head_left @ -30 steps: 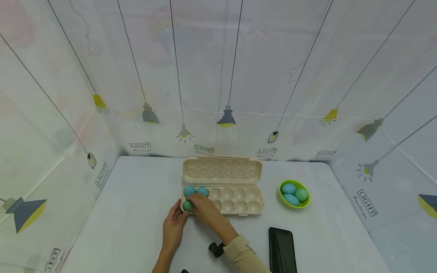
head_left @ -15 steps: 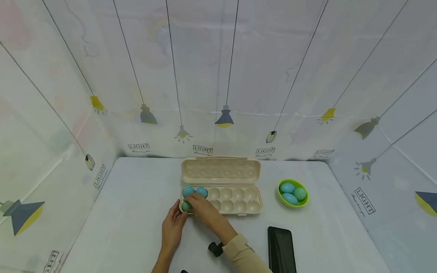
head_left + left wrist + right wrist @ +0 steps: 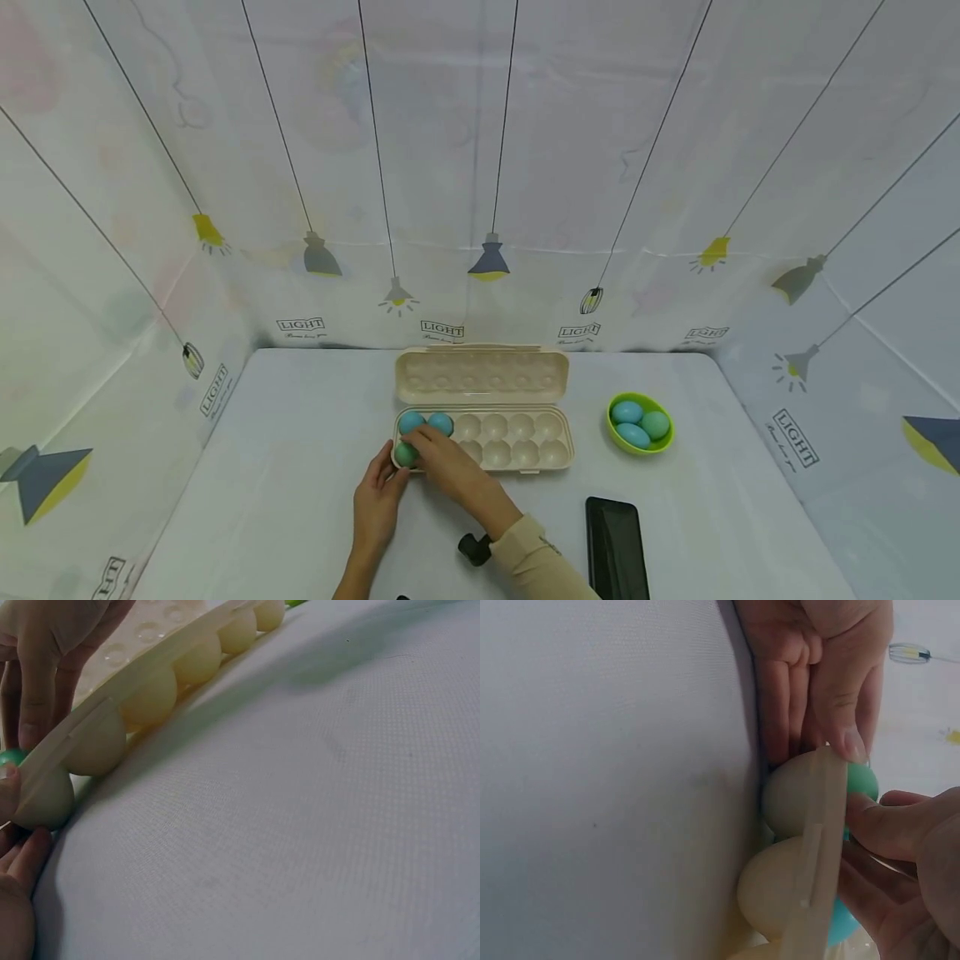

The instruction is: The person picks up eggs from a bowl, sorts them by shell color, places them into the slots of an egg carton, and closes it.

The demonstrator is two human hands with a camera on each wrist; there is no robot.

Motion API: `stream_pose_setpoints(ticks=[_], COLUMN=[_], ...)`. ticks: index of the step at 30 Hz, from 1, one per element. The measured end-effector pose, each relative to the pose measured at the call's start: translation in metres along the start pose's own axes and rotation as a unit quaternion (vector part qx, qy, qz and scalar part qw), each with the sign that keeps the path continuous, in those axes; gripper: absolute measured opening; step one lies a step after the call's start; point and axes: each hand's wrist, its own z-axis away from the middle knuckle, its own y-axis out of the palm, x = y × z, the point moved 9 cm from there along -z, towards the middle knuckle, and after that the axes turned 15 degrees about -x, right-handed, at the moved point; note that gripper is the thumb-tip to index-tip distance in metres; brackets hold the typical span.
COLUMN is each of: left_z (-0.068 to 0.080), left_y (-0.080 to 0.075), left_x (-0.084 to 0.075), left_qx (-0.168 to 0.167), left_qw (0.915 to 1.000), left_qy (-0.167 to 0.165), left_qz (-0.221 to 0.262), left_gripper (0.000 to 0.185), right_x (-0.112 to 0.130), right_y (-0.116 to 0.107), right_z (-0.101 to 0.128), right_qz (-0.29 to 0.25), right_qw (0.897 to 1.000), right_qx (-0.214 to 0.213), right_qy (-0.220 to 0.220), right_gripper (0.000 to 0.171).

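Observation:
A beige egg carton (image 3: 552, 456) lies with its lid (image 3: 482, 377) raised at the back. Two blue eggs (image 3: 411, 422) fill cups of the far row at the left end. In the near-left cup a green egg (image 3: 406, 455) sits low, its top showing in the right wrist view. My right hand (image 3: 450, 471) pinches this egg from the right, thumb and fingertips at the carton's rim. With my left hand (image 3: 377, 507) I hold the carton's left end, thumb on the rim and fingers beneath the end cup (image 3: 46, 801).
To the carton's right stands a lime-green bowl (image 3: 640, 451) with two blue eggs (image 3: 627, 412) and a green one (image 3: 655, 425). A flat black object like a phone (image 3: 617, 550) lies nearer. A patterned curtain (image 3: 420, 167) rises behind the white table (image 3: 300, 467).
The whole head view has shifted slightly left. Both hands stay almost still at the carton's left end, with the green egg in the same cup.

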Motion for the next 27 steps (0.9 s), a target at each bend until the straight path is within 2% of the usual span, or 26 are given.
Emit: stream_pose_setpoints(ticks=[5, 9, 14, 17, 21, 27], left_z=[0.001, 0.002, 0.001, 0.002, 0.003, 0.002], left_y=[0.002, 0.002, -0.004, -0.005, -0.003, 0.000], left_x=[-0.001, -0.003, -0.003, -0.002, -0.002, -0.003], left_qx=[0.007, 0.008, -0.012, -0.008, 0.003, 0.002], left_qw=[0.9999, 0.9999, 0.9999, 0.9999, 1.0000, 0.9999], left_qy=[0.001, 0.007, 0.008, 0.001, -0.005, -0.006], left_qz=[0.009, 0.004, -0.007, -0.008, -0.003, -0.011], left_gripper=[0.060, 0.059, 0.057, 0.058, 0.059, 0.059], right_x=[0.001, 0.000, -0.003, -0.009, -0.022, -0.043], right_y=[-0.018, -0.038, -0.061, -0.073, -0.089, -0.117], right_z=[0.000, -0.001, 0.002, 0.006, 0.013, 0.023], right_qz=[0.008, 0.011, -0.033, -0.040, -0.017, 0.015], right_qw=[1.000, 0.999, 0.997, 0.996, 0.996, 0.992], right_qx=[-0.006, -0.034, -0.072, -0.073, -0.069, -0.080], right_qy=[-0.004, -0.010, -0.005, 0.020, 0.060, 0.101], right_gripper=[0.045, 0.043, 0.041, 0.041, 0.043, 0.043])
